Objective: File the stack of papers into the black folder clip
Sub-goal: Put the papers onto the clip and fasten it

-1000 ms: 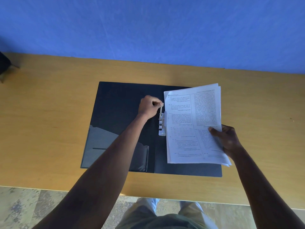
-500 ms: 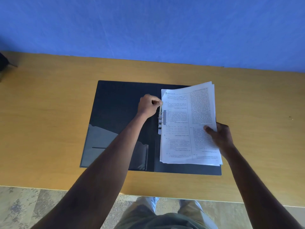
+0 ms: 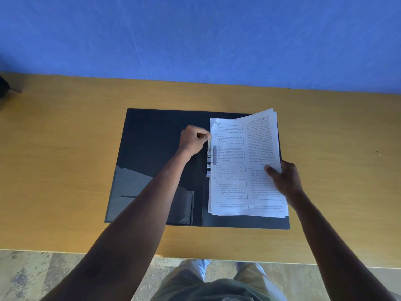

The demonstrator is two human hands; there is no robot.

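**Papers slid left, edge now at the clip**

Since a sec ago the stack of white printed papers (image 3: 245,166) has shifted left over the open black folder (image 3: 156,148); its edge now overlaps the silver metal clip (image 3: 208,161). Print too small to read. Left hand (image 3: 193,141) is pinched tight on the clip's lever. Right hand (image 3: 284,181) grips the stack's right edge, thumb on top. Folder lies on a wooden table (image 3: 65,137).

The black folder (image 3: 156,144) lies open and flat on the tabletop (image 3: 65,148), with a clear pocket on its left leaf. Its metal clip (image 3: 208,164) runs along the spine, lever raised. The stack of printed papers (image 3: 245,166) covers the right leaf, left edge against the clip, far right corner curling up.
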